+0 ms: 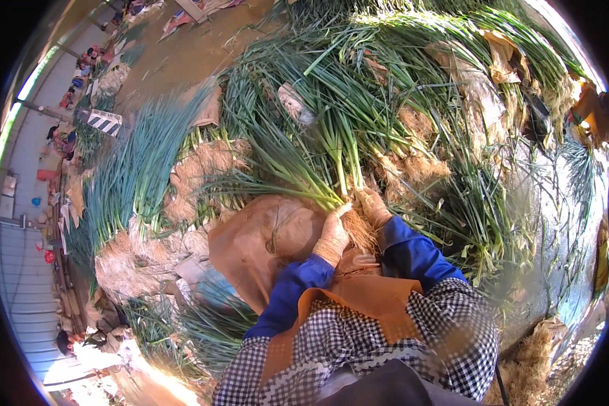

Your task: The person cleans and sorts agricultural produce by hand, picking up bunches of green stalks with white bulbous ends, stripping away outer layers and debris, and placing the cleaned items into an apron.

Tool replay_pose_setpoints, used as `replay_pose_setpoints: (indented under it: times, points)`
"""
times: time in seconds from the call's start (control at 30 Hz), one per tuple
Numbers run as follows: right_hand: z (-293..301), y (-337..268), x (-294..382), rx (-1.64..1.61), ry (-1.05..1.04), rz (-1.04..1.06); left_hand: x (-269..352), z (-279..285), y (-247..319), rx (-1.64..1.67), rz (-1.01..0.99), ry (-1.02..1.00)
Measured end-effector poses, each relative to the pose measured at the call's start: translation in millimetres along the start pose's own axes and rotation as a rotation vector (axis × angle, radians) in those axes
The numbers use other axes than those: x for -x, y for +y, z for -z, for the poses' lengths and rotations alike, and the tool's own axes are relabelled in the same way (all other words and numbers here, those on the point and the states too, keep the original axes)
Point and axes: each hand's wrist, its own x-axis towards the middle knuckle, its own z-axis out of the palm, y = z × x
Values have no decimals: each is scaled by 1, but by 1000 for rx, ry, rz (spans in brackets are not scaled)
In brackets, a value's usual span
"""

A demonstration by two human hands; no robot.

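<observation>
My left hand (332, 237), in a pale glove, is closed around the root end of several green onions (304, 177). Their leaves fan up and to the left. Close beside it, my right hand (373, 207), gloved too, grips upright green onion stalks (354, 165) just above their roots. Stringy tan roots (359, 231) hang between the two hands. Both hands are over the brown apron sheet (264, 238) spread across my lap. The fingertips are partly hidden by stalks and roots.
Heaped green onions (284, 66) spread ahead of me. Bundles with bluish leaves (137, 157) and matted roots (132, 264) lie at left. Wet plastic sheeting (563, 218) with scattered leaves covers the right. Several people sit along the far left, near a striped board (104, 122).
</observation>
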Motion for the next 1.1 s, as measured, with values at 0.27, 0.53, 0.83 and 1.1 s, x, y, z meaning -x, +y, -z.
replay_pose_setpoints:
  times: [0.27,0.53,0.83,1.1]
  points:
    - [18,4,-11,-70,21,-60,9,-26,14,24,139,-151]
    - [22,4,-7,726,52,397,8,-19,18,-2,72,-270]
    - [36,4,-29,104,17,3,6,-22,10,-18,-49,-132]
    - [37,-18,-18,219,131,-72,43,-33,23,182,-34,-381]
